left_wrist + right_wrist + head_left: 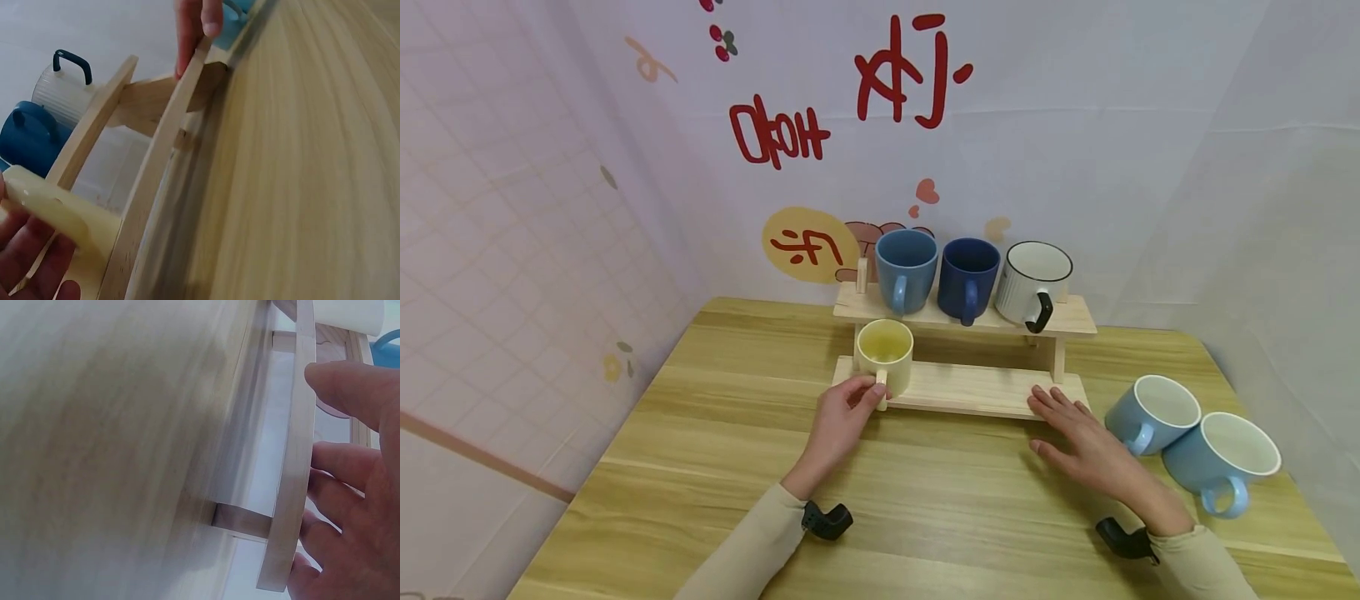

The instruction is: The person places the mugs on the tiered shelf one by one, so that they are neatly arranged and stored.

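- Pale yellow mug sits upright on the lower board of the wooden rack, at its left end, handle facing the person.
- Left hand pinches the yellow mug's handle, fingers curled around it; the left wrist view shows the same grip up close.
- Right hand lies flat, fingers straight and spread, tips touching the front edge of the rack's lower board near its right end; holds nothing.
- Top shelf carries three mugs in a row: light blue mug, dark blue mug, white ribbed mug with a black handle.
- Two pale blue mugs stand side by side on the counter, right of the rack, just beside the right hand.
- Rack stands at the counter's back, close to the wall.
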`<state>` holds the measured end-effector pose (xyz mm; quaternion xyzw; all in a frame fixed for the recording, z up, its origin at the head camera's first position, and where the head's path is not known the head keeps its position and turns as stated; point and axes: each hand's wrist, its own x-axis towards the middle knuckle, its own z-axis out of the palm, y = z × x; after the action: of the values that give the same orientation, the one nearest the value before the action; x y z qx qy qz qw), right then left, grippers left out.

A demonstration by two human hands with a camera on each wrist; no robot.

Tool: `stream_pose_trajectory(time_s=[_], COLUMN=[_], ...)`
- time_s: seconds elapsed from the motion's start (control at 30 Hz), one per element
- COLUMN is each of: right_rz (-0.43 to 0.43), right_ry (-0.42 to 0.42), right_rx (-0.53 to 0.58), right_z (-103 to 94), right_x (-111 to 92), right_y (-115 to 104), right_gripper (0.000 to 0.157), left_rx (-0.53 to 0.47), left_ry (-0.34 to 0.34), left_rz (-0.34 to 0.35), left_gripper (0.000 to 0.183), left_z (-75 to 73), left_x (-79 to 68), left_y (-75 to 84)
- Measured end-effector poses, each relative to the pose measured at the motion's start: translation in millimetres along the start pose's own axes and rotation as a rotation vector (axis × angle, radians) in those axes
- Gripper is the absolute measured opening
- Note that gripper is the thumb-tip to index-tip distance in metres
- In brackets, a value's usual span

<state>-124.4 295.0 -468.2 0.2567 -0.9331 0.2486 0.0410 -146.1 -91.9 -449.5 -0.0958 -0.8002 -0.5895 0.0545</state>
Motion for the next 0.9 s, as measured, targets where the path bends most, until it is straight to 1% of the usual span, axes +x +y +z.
stream_pose_trajectory(time_s=[0.1,0.3,0.37,0.53,0.6,0.7,0.8,0.9], right_rz=[-0.002,-0.001,0.001,0.006,0.007,0.004,-0.001,-0.003], right_ry=[0.002,0.006,0.003,-0.004,-0.004,0.003,0.008,0.008], right_rx=[0.002,0.008,0.01,0.015,0.014,0.005,-0.004,-0.01], right_z=[-0.7,-2.6,-2.6,-1.5,-1.0,-0.6,-0.5,-0.4], right_x=[-0.3,-1.1,-1.5,-2.2,-2.3,-1.9,-1.0,0.4], right_y=[-0.1,0.4,0.5,0.1,0.0,-0.5,-1.2,-1.7], right_gripper=[0.065,0.064,0.064,0.064,0.064,0.064,0.064,0.064], left_rx=[0.063,0.168,0.215,0.374,0.434,0.517,0.585,0.649], left_ry=[0.016,-0.016,-0.033,-0.092,-0.12,-0.154,-0.197,-0.251], left_rz=[0.049,0.132,0.135,0.12,0.132,0.172,0.198,0.184], left_gripper=[0.024,0.03,0.032,0.042,0.048,0.057,0.063,0.068], left_z=[-8.8,-28.8,-34.5,-47.1,-51.7,-57.6,-62.5,-65.9], left_x=[-4.7,-7.7,-7.3,-5.7,-4.0,-0.1,3.6,7.2], left_y=[-4.0,-11.7,-13.7,-15.9,-17.3,-21.4,-25.5,-30.1])
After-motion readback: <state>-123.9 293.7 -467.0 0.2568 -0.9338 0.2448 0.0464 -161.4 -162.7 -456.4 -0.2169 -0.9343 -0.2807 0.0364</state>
